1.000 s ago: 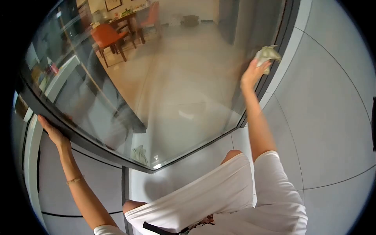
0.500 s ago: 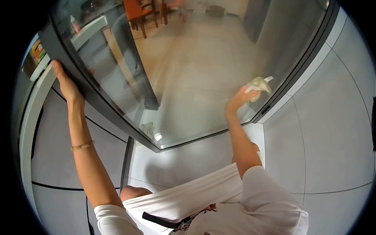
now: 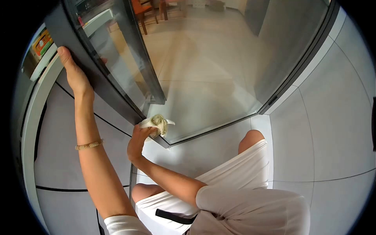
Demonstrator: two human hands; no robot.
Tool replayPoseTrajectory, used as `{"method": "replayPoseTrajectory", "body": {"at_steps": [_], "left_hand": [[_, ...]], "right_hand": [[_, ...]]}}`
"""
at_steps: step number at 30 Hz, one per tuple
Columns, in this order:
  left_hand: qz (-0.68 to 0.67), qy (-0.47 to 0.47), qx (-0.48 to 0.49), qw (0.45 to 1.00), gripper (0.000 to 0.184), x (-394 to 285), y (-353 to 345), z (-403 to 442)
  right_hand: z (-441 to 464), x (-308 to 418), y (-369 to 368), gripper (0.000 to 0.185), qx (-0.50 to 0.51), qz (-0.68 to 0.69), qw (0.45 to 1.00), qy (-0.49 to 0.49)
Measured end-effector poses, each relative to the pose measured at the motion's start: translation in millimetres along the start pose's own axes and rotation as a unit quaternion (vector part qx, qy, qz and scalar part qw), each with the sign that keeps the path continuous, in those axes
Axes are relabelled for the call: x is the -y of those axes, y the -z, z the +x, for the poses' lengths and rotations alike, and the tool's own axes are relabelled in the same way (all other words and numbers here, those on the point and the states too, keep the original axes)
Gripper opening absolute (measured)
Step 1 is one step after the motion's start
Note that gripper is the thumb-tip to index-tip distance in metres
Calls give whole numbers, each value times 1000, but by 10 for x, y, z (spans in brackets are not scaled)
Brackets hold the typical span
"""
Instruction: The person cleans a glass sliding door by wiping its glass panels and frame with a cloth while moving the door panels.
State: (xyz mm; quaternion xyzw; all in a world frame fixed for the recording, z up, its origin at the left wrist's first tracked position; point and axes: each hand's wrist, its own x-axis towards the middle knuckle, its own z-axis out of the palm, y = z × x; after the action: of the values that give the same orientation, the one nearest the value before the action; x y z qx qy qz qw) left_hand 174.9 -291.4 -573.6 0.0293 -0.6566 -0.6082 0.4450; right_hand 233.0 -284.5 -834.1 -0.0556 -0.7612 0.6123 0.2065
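A glass door [image 3: 207, 90] with a dark grey frame [image 3: 107, 90] stands in front of me. My left hand [image 3: 76, 76] grips the frame's left edge; its thumb side shows, while the other fingers are hidden behind the edge. A bracelet circles that wrist. Low on the door, near its bottom left corner, my right hand [image 3: 138, 140] is closed on a crumpled pale cloth [image 3: 158, 122]. This cloth lies against the glass and the inner side of the frame.
Grey cabinet fronts [image 3: 82, 133] and a white counter edge [image 3: 35, 102] are at the left, with a colourful package [image 3: 42, 43] on top. A grey tiled wall [image 3: 329, 117] stands at the right. Beyond the glass are orange chairs [image 3: 143, 9]. My bent knees are below the door.
My right hand has carried the cloth from the lower right of the glass across to the bottom left corner. The left hand stays on the frame while the view has shifted slightly.
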Motion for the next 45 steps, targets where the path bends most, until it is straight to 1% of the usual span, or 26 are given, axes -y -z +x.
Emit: {"method": "replayPoseTrajectory", "body": {"at_steps": [1, 3, 5, 6, 7, 9, 10, 11, 15, 17, 19, 22, 24, 27, 28, 32, 34, 35, 36, 37, 38, 40, 41, 42, 43, 45], "left_hand": [[15, -5, 4, 1000, 74, 8, 15, -4], [24, 7, 12, 1000, 75, -23, -12, -13], [23, -22, -25, 999, 74, -59, -73, -30], [26, 18, -4, 1000, 74, -108, -79, -88], [34, 8, -22, 999, 73, -95, -95, -88], [18, 9, 5, 1000, 60, -49, -37, -42], [28, 6, -3, 1000, 60, -19, -22, -17], [28, -5, 31, 999, 58, 32, 48, 15], [17, -18, -21, 999, 52, 65, 11, 36], [29, -26, -17, 999, 55, 157, 94, 115], [39, -34, -43, 998, 61, 143, 57, 125], [43, -40, -43, 997, 60, 116, -4, 86], [54, -44, -54, 996, 60, 100, -26, 75], [97, -60, -71, 991, 61, 127, 19, 118], [104, -60, -58, 991, 61, 157, 74, 144], [122, -79, -51, 988, 61, 262, 205, 170], [124, -73, -38, 989, 61, 259, 197, 160], [122, -69, -29, 990, 61, 268, 241, 171], [106, -69, 11, 992, 60, 269, 262, 181], [111, -74, -4, 991, 60, 278, 271, 188], [109, -69, -20, 991, 61, 247, 210, 152], [87, -57, -55, 993, 61, 226, 165, 88], [66, -51, -73, 994, 61, 249, 203, 72], [62, -43, -65, 995, 60, 230, 226, 58], [73, -62, -49, 994, 54, 362, 434, 188], [30, -66, -116, 991, 52, 285, 311, 143]], "right_hand": [[20, 178, 63, 70, 21, 252, 954, -158], [130, 212, 153, 73, 17, 263, 952, -154], [286, 234, 312, 76, 14, 270, 951, -150], [379, 250, 386, 78, -9, 280, 945, -171], [475, 284, 446, 80, -33, 292, 937, -192], [645, 54, 433, 80, -62, 235, 952, -184], [774, -62, 489, 80, -81, 208, 962, -157], [898, -226, 518, 79, -100, 179, 970, -129], [1508, -621, 977, 78, -126, 126, 980, -89], [1894, -805, 1255, 77, -155, 100, 981, -55], [2334, -1050, 1537, 74, -185, 58, 981, -22], [3083, -1547, 1940, 70, -259, 15, 965, 50], [3633, -1737, 2309, 64, -270, -52, 961, -16], [4217, -1723, 2856, 66, -284, -50, 958, -6], [4337, -1697, 3000, 68, -292, -49, 955, 0], [4453, -1682, 3325, 73, -286, 2, 958, 18], [4456, -1741, 3392, 73, -302, 73, 951, 3], [4439, -1817, 3399, 72, -293, 110, 950, -15], [4398, -1907, 3416, 73, -273, 150, 950, -16], [4358, -1972, 3397, 74, -250, 189, 949, -15], [4068, -1657, 3289, 74, -239, 212, 947, -28], [3773, -1575, 3016, 74, -250, 205, 946, -33], [3672, -1563, 2876, 73, -269, 198, 942, -38], [3607, -1654, 2726, 71, -282, 158, 946, -34], [3552, -1747, 2598, 71, -280, 161, 946, -29], [3304, -1733, 2333, 70, -278, 168, 946, 20]]}}
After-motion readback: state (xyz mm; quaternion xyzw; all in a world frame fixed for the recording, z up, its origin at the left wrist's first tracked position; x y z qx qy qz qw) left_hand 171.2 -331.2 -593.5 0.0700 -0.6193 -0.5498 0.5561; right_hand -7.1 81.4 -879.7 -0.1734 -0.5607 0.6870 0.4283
